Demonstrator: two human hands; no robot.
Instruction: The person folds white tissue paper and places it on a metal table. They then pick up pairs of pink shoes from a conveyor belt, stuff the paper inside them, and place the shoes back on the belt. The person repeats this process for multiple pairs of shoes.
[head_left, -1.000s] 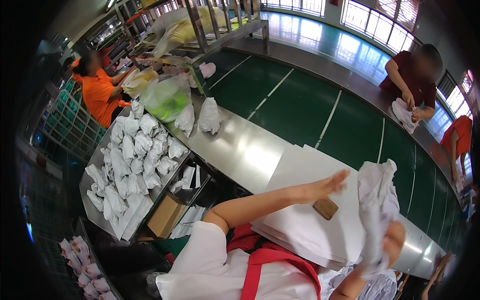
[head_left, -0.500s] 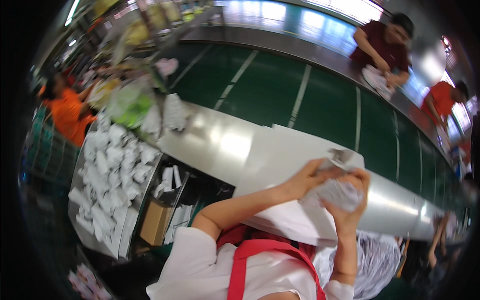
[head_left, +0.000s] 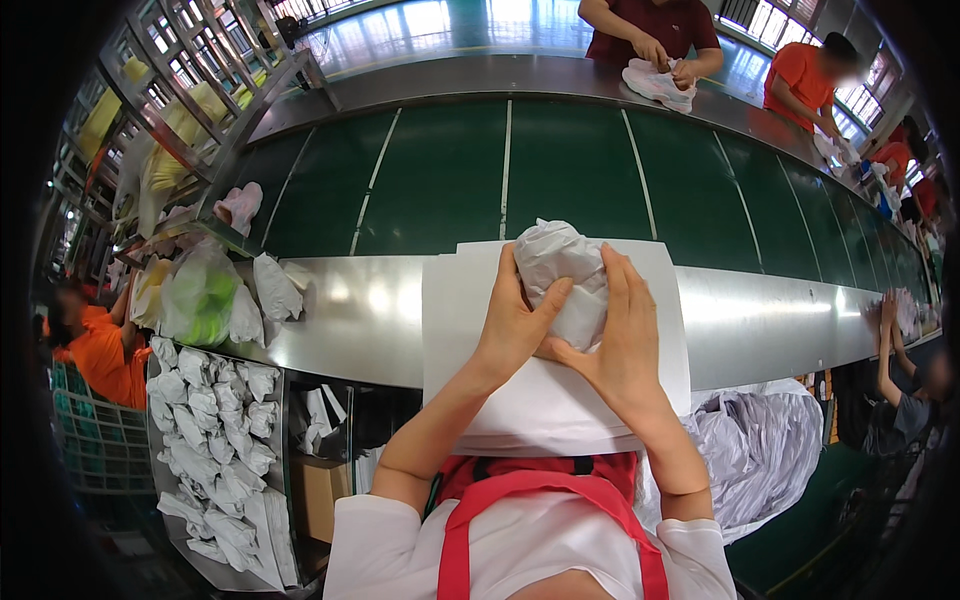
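A wad of crumpled white paper (head_left: 572,275) is held between my two hands, over a stack of white paper sheets (head_left: 455,300) at the metal counter's edge. My left hand (head_left: 522,308) presses its left side, the thumb across the front. Around the right side curve the fingers of my right hand (head_left: 622,330), its thumb at the lower edge. Whether anything is wrapped inside the paper cannot be seen.
A green conveyor belt (head_left: 440,180) runs beyond the metal counter (head_left: 760,300). Left stands a bin of crumpled paper wads (head_left: 225,430), with plastic bags (head_left: 200,290) behind it. A large bag of white paper (head_left: 760,450) sits at right. Several people work around the belt.
My view has turned and steadied, levelling the belt. Both hands have turned the paper wad, which now looks rounder and more tightly gathered, and they still hold it.
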